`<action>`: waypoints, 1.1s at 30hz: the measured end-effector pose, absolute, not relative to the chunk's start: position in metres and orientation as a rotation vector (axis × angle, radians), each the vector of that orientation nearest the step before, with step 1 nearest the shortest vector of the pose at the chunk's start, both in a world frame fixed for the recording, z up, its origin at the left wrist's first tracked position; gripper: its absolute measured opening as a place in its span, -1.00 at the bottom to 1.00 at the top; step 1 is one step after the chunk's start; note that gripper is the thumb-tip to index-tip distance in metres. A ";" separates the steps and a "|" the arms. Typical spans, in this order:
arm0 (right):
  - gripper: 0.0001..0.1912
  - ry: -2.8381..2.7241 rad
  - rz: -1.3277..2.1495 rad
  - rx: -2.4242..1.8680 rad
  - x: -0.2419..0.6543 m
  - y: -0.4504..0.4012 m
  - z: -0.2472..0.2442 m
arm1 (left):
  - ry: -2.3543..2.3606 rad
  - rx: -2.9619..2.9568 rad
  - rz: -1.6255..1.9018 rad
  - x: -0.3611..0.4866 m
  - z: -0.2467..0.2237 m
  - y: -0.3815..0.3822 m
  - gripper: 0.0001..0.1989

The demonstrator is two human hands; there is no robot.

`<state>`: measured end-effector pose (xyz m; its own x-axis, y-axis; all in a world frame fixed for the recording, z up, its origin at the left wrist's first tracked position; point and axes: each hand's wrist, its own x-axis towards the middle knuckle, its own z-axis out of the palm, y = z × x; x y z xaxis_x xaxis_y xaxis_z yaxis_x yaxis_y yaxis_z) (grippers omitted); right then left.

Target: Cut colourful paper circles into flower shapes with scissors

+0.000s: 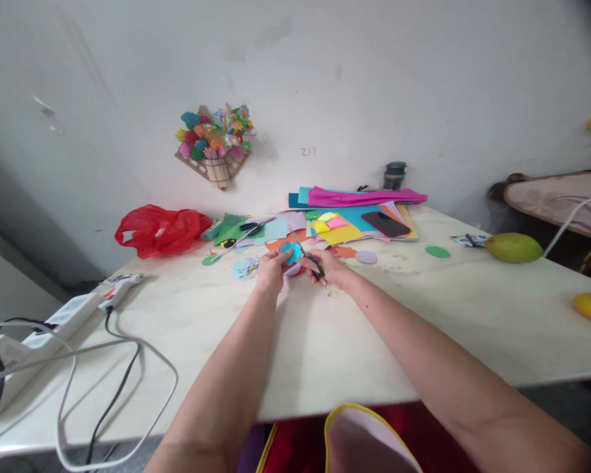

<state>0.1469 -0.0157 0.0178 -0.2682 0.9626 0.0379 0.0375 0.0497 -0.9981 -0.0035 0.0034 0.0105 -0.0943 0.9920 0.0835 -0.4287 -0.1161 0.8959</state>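
My left hand point(272, 269) pinches a small blue paper flower shape point(291, 252) with a scalloped edge. In my right hand point(328, 265) is a pair of dark-handled scissors point(317, 267), its blades pointing up and left beside the blue paper. My right fingers also come close to the paper's edge; whether they touch it I cannot tell. Below the hands, partly hidden, lies a purple paper piece point(293, 270). Tiny paper scraps point(331, 293) are scattered near my right hand. An orange cut-out point(343, 252) and a lilac paper oval point(366, 257) lie just to the right.
Behind my hands are coloured sheets point(345, 234), a phone point(385, 224), second scissors point(256, 227) and a red plastic bag point(160, 230). A power strip point(73, 315) with loose cables lies left. A green-yellow mango point(514, 247) sits right, past a green oval point(438, 251).
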 end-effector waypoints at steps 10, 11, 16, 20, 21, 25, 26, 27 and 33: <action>-0.57 -1.424 1.222 -0.973 0.172 -0.001 0.015 | 0.831 1.031 1.349 -0.008 0.008 0.004 -0.67; -0.56 -1.399 1.210 -0.975 0.172 -0.001 0.016 | 0.827 1.046 1.328 -0.008 0.008 0.004 -0.67; -0.55 -1.324 1.200 -0.951 0.174 -0.003 0.022 | 0.832 1.145 1.200 -0.009 0.006 0.003 -0.64; -0.56 -1.309 1.213 -0.931 0.175 -0.003 0.025 | 0.862 1.228 1.098 -0.010 0.008 0.001 -0.63; -0.55 -1.304 1.221 -0.922 0.174 -0.003 0.025 | 0.864 1.237 1.072 -0.010 0.008 0.001 -0.63; -0.52 -1.291 1.277 -0.869 0.173 -0.001 0.024 | 0.870 1.267 0.995 -0.009 0.010 -0.001 -0.63; -0.52 -1.299 1.286 -0.861 0.173 -0.001 0.024 | 0.873 1.278 0.985 -0.009 0.009 -0.001 -0.63; -0.53 -1.312 1.291 -0.853 0.173 -0.001 0.023 | 0.874 1.288 0.978 -0.009 0.009 -0.001 -0.63; -0.55 -1.418 1.295 -0.796 0.174 -0.002 0.022 | 0.867 1.317 0.954 -0.009 0.006 0.000 -0.66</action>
